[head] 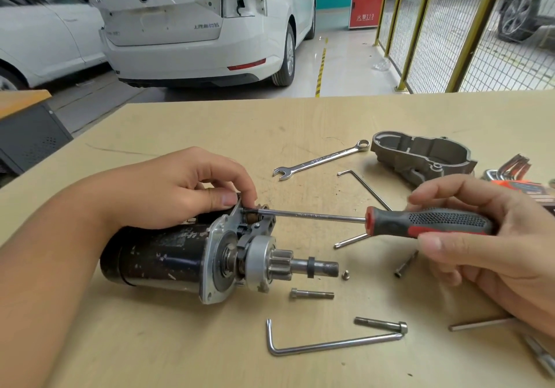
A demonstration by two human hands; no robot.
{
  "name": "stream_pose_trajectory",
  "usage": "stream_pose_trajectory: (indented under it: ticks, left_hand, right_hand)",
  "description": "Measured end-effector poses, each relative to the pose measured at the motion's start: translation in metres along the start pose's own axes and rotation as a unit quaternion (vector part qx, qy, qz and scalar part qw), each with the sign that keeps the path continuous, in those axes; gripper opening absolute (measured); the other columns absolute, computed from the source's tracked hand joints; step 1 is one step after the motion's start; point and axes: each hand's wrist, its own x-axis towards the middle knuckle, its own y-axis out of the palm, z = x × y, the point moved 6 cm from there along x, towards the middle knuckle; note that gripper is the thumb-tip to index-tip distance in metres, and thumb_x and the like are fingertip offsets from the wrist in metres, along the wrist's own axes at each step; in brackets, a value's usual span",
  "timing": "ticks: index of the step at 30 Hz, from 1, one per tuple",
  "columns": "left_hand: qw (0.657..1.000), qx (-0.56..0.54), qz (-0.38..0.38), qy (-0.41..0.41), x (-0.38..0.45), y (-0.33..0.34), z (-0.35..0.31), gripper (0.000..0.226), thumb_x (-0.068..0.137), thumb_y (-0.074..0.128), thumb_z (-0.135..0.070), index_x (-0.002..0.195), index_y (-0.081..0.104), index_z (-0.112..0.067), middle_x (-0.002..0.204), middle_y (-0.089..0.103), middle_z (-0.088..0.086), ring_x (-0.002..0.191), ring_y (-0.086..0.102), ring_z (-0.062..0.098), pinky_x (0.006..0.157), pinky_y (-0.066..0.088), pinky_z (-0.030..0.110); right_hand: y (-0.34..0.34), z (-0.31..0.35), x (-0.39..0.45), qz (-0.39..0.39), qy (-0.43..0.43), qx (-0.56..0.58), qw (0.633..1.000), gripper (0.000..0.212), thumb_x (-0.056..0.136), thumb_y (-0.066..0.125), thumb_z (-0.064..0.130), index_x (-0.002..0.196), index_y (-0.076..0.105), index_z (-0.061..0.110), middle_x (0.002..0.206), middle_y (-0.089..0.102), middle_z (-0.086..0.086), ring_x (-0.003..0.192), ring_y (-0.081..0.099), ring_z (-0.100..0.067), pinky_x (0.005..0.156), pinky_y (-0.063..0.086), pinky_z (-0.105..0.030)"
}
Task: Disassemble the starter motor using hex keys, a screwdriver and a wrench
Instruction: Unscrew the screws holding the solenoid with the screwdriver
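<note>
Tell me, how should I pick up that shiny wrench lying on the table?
Probably best to grip the wrench by its long flat middle shaft, coming straight down from above with thumb and fingers on its two long edges. It lies flat on the table with bare space around it, and the middle is slimmer than the open end and ring end.

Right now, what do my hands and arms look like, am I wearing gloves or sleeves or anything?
Both are bare: no gloves on the left hand or the right hand, and no sleeves, watch or bracelet on either forearm as far as the view reaches. The fingers carry no rings that show, and the visible nails are short and unpainted.
</note>
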Motion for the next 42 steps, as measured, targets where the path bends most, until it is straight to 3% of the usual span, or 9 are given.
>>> stream_pose_trajectory:
  ticks: [5,8,12,14,18,24,30,37,42]
  left_hand:
    - [1.0,-0.009,-0.004,0.002,0.0007,-0.0002,-0.0007,0.026,0.091,0.056,-0.052,0.103,0.076,-0.04,0.114,0.075,-0.002,0.113,0.068,0.029,0.1,0.051,0.061]
    - [1.0,-0.02,-0.001,0.002,0.0015,0.0005,-0.0014,0.025,0.091,0.055,-0.051,0.101,0.076,-0.04,0.116,0.075,-0.002,0.113,0.068,0.028,0.103,0.049,0.059]
    - [0.999,-0.038,0.001,-0.002,0.0015,0.0023,-0.0013,0.024,0.091,0.055,-0.05,0.099,0.075,-0.04,0.117,0.075,-0.004,0.114,0.069,0.025,0.105,0.049,0.058]
    - [0.999,-0.045,0.004,-0.004,0.0023,0.0029,-0.0004,0.025,0.092,0.055,-0.049,0.1,0.076,-0.038,0.117,0.075,-0.002,0.114,0.068,0.028,0.104,0.049,0.059]
    - [0.998,-0.064,0.007,-0.012,0.0035,0.0034,0.0027,0.028,0.093,0.055,-0.048,0.103,0.077,-0.033,0.116,0.074,0.007,0.113,0.066,0.04,0.103,0.048,0.064]
    - [0.998,-0.066,0.003,-0.015,0.0032,0.0032,0.0022,0.021,0.098,0.056,-0.039,0.1,0.077,-0.034,0.115,0.075,0.005,0.113,0.066,0.038,0.104,0.047,0.063]
    - [0.997,-0.07,0.0,-0.026,0.0033,0.0035,0.001,0.025,0.098,0.053,-0.024,0.096,0.077,-0.033,0.114,0.075,0.005,0.113,0.067,0.036,0.105,0.047,0.06]
    - [0.997,-0.074,0.001,-0.03,0.0033,0.0042,0.0,0.025,0.098,0.053,-0.024,0.096,0.076,-0.032,0.115,0.075,0.004,0.114,0.067,0.034,0.106,0.047,0.058]
    - [0.997,-0.079,-0.004,-0.025,0.0032,0.0042,-0.0004,0.024,0.097,0.054,-0.024,0.093,0.076,-0.033,0.115,0.076,0.003,0.113,0.068,0.033,0.105,0.048,0.056]
  right_hand:
    - [0.0018,0.0024,-0.0018,-0.027,0.01,-0.026,0.999,0.073,0.061,0.084,0.072,0.108,0.071,0.018,0.075,0.067,-0.026,0.035,0.045,-0.022,0.043,0.044,-0.028]
    - [-0.0012,0.002,-0.0005,-0.022,-0.005,0.003,1.0,0.066,0.058,0.096,0.053,0.105,0.07,0.013,0.076,0.064,-0.027,0.036,0.04,-0.019,0.047,0.042,-0.026]
    - [-0.0012,-0.0003,0.0019,-0.017,0.002,0.067,0.998,0.069,0.046,0.104,0.03,0.102,0.07,0.009,0.08,0.063,-0.017,0.05,0.049,-0.021,0.047,0.043,-0.03]
    - [0.0026,0.0003,0.0031,-0.009,0.001,0.078,0.997,0.066,0.054,0.101,0.036,0.105,0.07,0.008,0.082,0.064,-0.02,0.054,0.052,-0.021,0.048,0.045,-0.032]
    - [0.0012,0.0009,0.0016,-0.025,0.024,0.076,0.996,0.07,0.067,0.085,0.064,0.111,0.068,0.012,0.073,0.061,-0.03,0.037,0.044,-0.024,0.046,0.044,-0.031]
    - [0.0012,0.001,0.0027,0.013,0.005,0.087,0.996,0.081,0.05,0.102,0.02,0.122,0.066,0.011,0.087,0.055,-0.023,0.052,0.05,-0.022,0.048,0.044,-0.031]
    - [0.0029,0.0007,0.0026,-0.015,0.029,0.084,0.996,0.072,0.062,0.092,0.057,0.113,0.07,0.011,0.083,0.064,-0.038,0.042,0.05,-0.026,0.045,0.047,-0.033]
    - [-0.0008,-0.0035,0.0049,0.009,0.023,0.126,0.992,0.074,0.05,0.102,0.019,0.116,0.069,0.009,0.087,0.062,-0.021,0.058,0.057,-0.022,0.054,0.048,-0.036]
    - [0.0007,-0.0033,0.0025,-0.016,0.039,0.091,0.995,0.069,0.067,0.089,0.059,0.106,0.07,0.006,0.083,0.065,-0.036,0.041,0.05,-0.026,0.046,0.047,-0.034]
